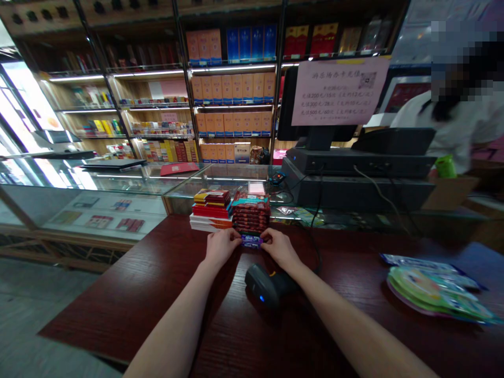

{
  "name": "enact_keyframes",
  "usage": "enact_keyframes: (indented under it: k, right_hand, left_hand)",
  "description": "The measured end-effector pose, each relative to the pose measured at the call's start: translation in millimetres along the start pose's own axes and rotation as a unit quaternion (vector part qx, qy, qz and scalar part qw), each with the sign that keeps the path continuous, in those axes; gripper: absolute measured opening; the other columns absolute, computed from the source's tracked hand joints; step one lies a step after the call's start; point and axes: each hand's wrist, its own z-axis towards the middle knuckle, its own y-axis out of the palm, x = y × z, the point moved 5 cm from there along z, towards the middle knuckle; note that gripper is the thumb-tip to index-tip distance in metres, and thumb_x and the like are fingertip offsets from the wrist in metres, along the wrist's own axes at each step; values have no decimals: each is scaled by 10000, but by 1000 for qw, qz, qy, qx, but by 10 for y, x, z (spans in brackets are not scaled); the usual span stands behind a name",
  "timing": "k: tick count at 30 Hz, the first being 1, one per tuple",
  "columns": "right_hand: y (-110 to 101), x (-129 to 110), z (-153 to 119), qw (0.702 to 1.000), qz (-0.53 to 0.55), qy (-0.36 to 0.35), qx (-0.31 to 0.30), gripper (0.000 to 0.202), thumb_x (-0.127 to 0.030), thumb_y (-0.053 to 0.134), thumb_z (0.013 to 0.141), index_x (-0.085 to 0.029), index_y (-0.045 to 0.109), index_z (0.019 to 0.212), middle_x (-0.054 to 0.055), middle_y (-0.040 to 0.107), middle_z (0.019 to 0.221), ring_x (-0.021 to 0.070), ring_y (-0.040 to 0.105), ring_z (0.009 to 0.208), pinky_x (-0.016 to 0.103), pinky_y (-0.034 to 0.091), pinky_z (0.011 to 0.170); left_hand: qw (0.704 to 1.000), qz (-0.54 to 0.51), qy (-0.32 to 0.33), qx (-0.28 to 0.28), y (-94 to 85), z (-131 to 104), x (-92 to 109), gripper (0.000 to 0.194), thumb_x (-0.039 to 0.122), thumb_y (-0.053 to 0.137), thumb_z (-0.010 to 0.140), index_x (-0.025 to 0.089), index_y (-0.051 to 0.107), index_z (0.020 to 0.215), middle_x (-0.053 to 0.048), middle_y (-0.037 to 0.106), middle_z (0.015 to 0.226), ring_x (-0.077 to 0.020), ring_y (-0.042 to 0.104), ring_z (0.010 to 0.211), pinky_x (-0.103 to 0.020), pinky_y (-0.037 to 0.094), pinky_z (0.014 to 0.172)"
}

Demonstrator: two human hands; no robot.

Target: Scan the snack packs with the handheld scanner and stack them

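Observation:
Two small purple snack packs (251, 241) lie in front of a stack of brown-red snack packets (251, 212). My left hand (222, 245) pinches the left end of the purple packs. At their right end, my right hand (279, 247) has its fingers closed on them in the same way. Left of the brown-red stack stands a pile of red, yellow and white boxes (211, 210). A black barcode scanner (268, 286) with a blue light rests on the dark wooden counter (157, 294) between my forearms.
Green and blue snack bags (437, 294) lie at the right. A cash register (358, 173) and a monitor carrying a pink sign (338, 92) stand behind the counter. A glass display case (102, 205) extends left. A person (441, 115) in white stands at the back right.

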Motion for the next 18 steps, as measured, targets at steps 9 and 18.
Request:
enact_keyframes:
  k: [9, 18]
  right_hand:
    - [-107, 79, -23, 1000, 0, 0, 7, 205, -143, 648, 724, -208, 707, 909, 0, 716, 792, 172, 662, 737, 260, 465, 701]
    - [-398, 288, -188, 999, -14, -23, 47, 221, -160, 525, 797, -213, 689, 937, 23, 722, 892, 182, 668, 823, 298, 480, 801]
  left_hand:
    - [1000, -5, -5, 12, -79, 7, -11, 158, 325, 616, 858, 287, 723, 969, 22, 775, 970, -224, 693, 1002, -342, 423, 907]
    - [991, -67, 70, 90, -75, 30, 47, 196, 264, 562, 906, 256, 687, 1057, 0, 762, 970, -211, 684, 955, -323, 467, 873]
